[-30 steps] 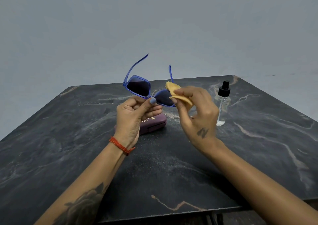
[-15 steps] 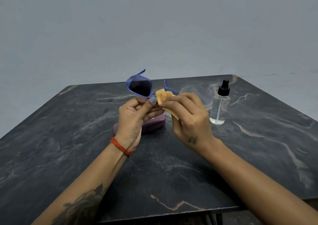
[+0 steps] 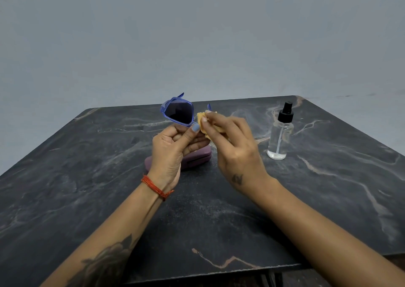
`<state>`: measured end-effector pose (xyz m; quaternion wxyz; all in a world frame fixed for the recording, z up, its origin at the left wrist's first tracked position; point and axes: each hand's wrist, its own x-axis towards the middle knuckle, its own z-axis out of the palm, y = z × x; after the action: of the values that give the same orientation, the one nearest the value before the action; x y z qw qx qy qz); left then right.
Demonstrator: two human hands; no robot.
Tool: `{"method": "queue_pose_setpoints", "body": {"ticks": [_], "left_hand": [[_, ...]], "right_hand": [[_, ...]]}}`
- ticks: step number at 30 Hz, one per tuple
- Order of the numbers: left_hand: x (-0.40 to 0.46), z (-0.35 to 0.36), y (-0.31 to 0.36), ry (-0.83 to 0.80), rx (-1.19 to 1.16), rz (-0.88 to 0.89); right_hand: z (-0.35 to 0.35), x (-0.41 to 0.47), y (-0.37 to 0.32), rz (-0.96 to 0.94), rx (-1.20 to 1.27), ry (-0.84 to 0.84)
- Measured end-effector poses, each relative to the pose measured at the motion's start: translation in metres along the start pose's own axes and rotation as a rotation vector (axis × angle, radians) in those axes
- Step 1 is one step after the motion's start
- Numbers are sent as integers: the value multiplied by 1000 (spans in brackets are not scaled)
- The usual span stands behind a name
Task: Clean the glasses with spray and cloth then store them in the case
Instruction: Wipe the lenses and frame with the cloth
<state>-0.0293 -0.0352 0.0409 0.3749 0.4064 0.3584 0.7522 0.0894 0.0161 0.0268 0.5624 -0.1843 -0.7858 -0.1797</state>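
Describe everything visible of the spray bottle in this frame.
The spray bottle stands upright on the dark marbled table, to the right of both hands, and nothing touches it. Its body is clear and round, plastic or glass by its look, topped by a black pump sprayer without a cap. A thin dip tube runs down inside. It looks nearly empty, with a little clear liquid at the bottom.

Both forearms raised, left hand (image 3: 173,153) and right hand (image 3: 232,146) curled.
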Motion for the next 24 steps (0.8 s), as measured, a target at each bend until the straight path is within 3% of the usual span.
{"method": "queue_pose_setpoints", "body": {"ticks": [6,15,24], "left_hand": [[1,-1,1,7,2,17],[1,-2,3,7,39,12],[-2,1,2,-4,28,14]], "right_hand": [[-1,0,6,-90,37,40],[-7,5,12,92,-10,121],[2,0,4,-72,-25,-57]]}}
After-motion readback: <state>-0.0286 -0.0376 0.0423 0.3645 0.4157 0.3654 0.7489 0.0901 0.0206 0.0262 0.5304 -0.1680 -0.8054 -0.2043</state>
